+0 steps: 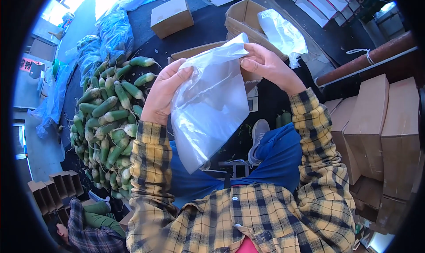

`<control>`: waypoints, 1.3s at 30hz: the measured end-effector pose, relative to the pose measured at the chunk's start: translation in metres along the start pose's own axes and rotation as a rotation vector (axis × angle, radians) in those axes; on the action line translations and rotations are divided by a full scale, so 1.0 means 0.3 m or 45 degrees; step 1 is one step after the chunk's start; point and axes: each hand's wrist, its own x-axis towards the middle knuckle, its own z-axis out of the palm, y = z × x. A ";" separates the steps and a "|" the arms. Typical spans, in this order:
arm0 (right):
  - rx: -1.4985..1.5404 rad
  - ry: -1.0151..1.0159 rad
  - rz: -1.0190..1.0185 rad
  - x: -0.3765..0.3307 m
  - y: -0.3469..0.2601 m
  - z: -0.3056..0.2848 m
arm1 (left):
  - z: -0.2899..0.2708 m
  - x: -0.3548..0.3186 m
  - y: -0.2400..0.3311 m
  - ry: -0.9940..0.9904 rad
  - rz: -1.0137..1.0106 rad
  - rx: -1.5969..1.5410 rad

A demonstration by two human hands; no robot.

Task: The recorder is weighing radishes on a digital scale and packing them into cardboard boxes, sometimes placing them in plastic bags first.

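A translucent plastic bag is held up above blue trousers, its upper left edge pinched under the thumb of the left hand, its upper right corner nipped between the thumb and fingers of the right hand. Very light, limp and somewhat slippery handling is to be expected, and the thin plastic could be torn or stretched by a hard pull; it is best gripped lightly along the top edge, at two spread points. The surface is glossy and creased, tapering to a blunt point at the bottom. To the left, green radishes, smooth, tapering and trailing stringy roots, are heaped beside crumpled blue sheeting. Beyond the hands, a crinkled white bag is draped over an open carton, near a closed box, while flat-sided cardboard boxes are stacked at right. A rust-brown pipe, bound with a pale tie, is seen above them.
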 end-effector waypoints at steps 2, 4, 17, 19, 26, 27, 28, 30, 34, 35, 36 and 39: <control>0.399 -0.063 0.138 0.020 0.038 0.019 | 0.000 -0.003 0.007 0.006 0.017 0.063; 0.738 -0.226 0.233 0.024 0.076 0.018 | -0.008 -0.011 0.035 0.036 0.117 0.630; 0.948 -0.223 0.435 -0.031 0.051 0.082 | -0.046 -0.019 0.042 -0.017 0.385 1.841; 0.935 -0.400 0.372 -0.044 0.063 0.071 | -0.060 -0.010 0.017 0.059 0.247 1.386; 0.879 -0.818 0.279 -0.070 -0.014 0.076 | 0.055 0.057 -0.144 -0.129 -0.122 0.541; 0.872 -0.794 0.281 -0.072 -0.004 0.069 | 0.063 0.065 -0.147 -0.207 -0.199 0.393; 0.865 -0.769 0.283 -0.077 0.006 0.064 | 0.068 0.075 -0.152 -0.285 -0.276 0.244; 0.820 -0.722 0.257 -0.077 0.012 0.068 | 0.034 0.096 -0.158 -0.229 -0.040 0.302; 0.684 -0.898 0.210 -0.081 0.045 0.067 | -0.069 0.117 -0.059 0.442 0.592 1.006; 0.542 -0.945 0.180 -0.090 0.057 0.070 | -0.057 0.116 -0.051 0.440 0.589 1.006; 0.544 -0.943 0.182 -0.092 0.065 0.076 | -0.044 0.110 -0.045 0.392 0.600 1.062; 0.652 -0.722 0.110 -0.075 0.056 0.069 | 0.005 0.080 -0.027 0.332 0.624 1.221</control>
